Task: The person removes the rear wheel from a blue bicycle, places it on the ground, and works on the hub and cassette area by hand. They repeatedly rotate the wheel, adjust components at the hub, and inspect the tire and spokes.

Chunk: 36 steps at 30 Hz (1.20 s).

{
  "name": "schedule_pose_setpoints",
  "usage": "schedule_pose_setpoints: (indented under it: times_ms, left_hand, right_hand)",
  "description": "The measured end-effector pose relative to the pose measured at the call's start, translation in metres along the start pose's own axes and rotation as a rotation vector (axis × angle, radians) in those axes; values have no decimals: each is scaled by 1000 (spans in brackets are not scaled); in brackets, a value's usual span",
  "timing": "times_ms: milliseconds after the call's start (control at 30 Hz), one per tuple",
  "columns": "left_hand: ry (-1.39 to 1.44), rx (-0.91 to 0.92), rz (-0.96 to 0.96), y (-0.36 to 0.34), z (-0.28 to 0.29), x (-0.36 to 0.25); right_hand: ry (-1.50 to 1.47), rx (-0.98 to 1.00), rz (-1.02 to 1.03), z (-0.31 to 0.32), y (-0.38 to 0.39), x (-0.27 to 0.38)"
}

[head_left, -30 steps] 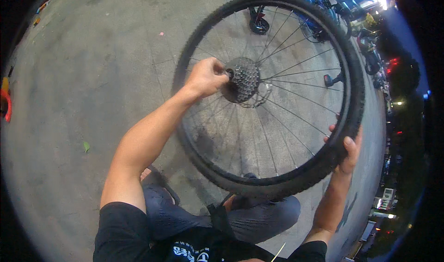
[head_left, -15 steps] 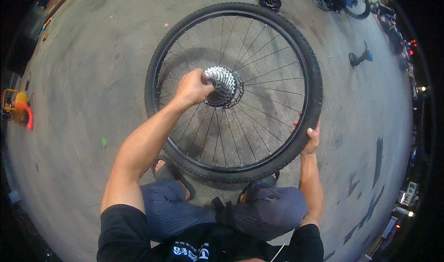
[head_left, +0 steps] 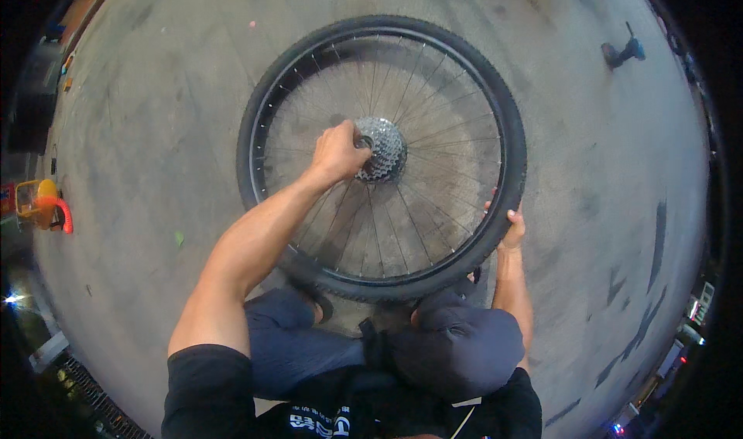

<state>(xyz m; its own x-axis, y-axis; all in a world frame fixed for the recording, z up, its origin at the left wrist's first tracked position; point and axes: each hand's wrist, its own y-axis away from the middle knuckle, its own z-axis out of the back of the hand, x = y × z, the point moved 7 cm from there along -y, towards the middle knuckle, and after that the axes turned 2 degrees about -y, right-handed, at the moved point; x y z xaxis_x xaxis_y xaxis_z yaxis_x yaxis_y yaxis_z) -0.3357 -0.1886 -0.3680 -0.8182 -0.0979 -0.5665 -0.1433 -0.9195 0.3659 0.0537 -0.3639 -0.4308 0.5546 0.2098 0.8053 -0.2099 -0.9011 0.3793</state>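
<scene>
- Pinches the wheel by its hub end with the closed left hand, at the centre of the toothed cassette; cannot tell exactly what lies under the fingertips.
- Grasps the tyre at lower right with the right hand, hiding some fingers behind it.
- Holds the wheel above the ground, before the bent knees.
- Wears a black shirt with white lettering, partly cut off below.
- Shows farther out a blue-and-black tool, then a yellow-and-red object, hard to make out.

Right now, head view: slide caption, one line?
Bicycle wheel: left grip at the sprocket cassette, right grip on the tire.
</scene>
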Motion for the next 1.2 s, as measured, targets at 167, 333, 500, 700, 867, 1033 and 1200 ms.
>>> schedule_pose_setpoints:
  times_ms: [167,333,500,700,867,1033,1200]
  left_hand:
    - [26,-63,-156,8,7,10]
    - [60,-57,-293,19,16,0]
    - [-72,-24,-341,15,15,9]
    - [34,0,-368,19,24,17]
    - [35,20,-490,23,28,26]
    - [158,-71,-234,-2,40,53]
    - [349,-79,-128,-10,30,82]
  right_hand:
    - [100,43,-21,-16,-6,9]
    - [304,-2,-5,6,-9,23]
    - [1096,-239,429,-28,-22,90]
    - [1347,555,477,-258,-45,87]
    - [1667,780,536,-344,-61,11]
    - [2032,843,313,-360,-65,-42]
    - [1672,887,729,-359,-50,-43]
